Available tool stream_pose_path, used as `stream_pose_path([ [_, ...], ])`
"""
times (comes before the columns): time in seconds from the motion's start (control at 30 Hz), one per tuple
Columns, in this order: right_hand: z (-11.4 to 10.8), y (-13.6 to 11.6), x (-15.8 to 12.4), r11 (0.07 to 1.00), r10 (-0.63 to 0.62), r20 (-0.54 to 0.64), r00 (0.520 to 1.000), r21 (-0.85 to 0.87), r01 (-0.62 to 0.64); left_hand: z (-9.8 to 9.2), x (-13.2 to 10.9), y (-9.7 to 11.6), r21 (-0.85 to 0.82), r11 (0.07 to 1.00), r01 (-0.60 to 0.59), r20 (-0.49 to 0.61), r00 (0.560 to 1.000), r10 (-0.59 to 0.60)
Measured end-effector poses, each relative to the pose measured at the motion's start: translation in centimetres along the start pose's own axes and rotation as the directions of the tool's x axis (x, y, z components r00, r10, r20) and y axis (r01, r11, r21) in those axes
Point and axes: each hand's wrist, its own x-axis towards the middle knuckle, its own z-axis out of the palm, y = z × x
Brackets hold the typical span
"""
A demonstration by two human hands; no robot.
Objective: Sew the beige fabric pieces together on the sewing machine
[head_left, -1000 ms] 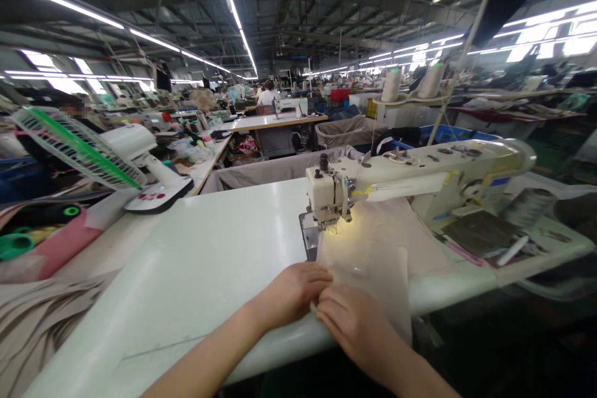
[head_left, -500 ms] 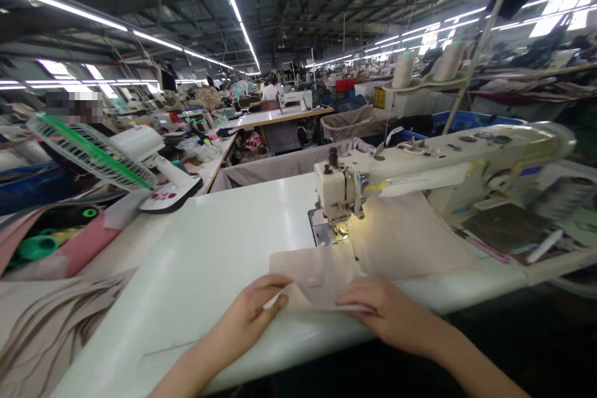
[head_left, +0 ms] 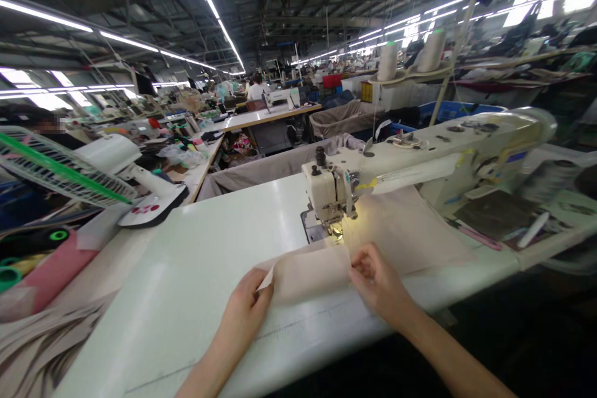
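On my feed I take the cream metal sewing machine (head_left: 433, 143) as the landmark. Just in front of its needle end lies a thin beige fabric panel (head_left: 310, 273), over the smooth pale green worktop (head_left: 186, 280), with its far edge close to the lit needle; I cannot tell whether it sits under the foot. The left hand (head_left: 247, 301), in front and to the left of the machine head, has its thumb and fingers pinched on the panel's left edge, where the material curls up. The right hand (head_left: 380, 283), in front of the machine's arm, has its fingers bent and closed on the panel's right edge. Beneath the machine's arm I see a larger flat beige fabric sheet (head_left: 405, 230), and I cannot make out whether the two pieces are joined. To the left of the machine stands a white desk fan with a green stripe (head_left: 112, 152); behind its arm are two tall pale thread cones (head_left: 431, 53), and by its right-hand base lies a slim pink tool (head_left: 480, 237)
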Motion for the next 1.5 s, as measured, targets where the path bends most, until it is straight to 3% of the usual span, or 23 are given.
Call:
stream_pose_path([
  [0.1, -0.3, -0.4, 0.5, 0.99, 0.01, 0.121, 0.993, -0.144, 0.007, 0.0, -0.1, 0.0, -0.015, 1.0, 0.012, -0.014, 1.0, -0.013],
  [0.2, 0.0, -0.2, 1.2, 0.984, 0.035, 0.169, 0.985, -0.181, -0.004, 0.2, -0.3, -0.1, -0.007, 0.999, 0.031, -0.026, 0.999, -0.032],
  [0.4, 0.8, 0.1, 2.3, 0.984, 0.024, 0.149, 0.989, -0.176, 0.003, 0.8, -0.4, -0.6, 0.035, 0.994, 0.107, -0.092, 0.99, -0.103],
  [0.6, 1.2, -0.4, 2.4, 0.962, -0.006, 0.159, 0.987, -0.268, 0.049, 1.1, -0.2, -1.1, 0.069, 0.99, 0.12, -0.086, 0.99, -0.114],
  [0.83, 1.5, -0.4, 2.6, 0.943, -0.03, 0.142, 0.989, -0.323, 0.075, 0.9, 0.1, 0.0, 0.087, 0.98, 0.176, -0.093, 0.981, -0.168],
  [1.5, 1.8, -0.6, 3.3, 0.908, 0.01, 0.151, 0.988, -0.416, 0.055, 0.8, 0.7, 0.1, 0.09, 0.98, 0.178, -0.089, 0.981, -0.17],
])
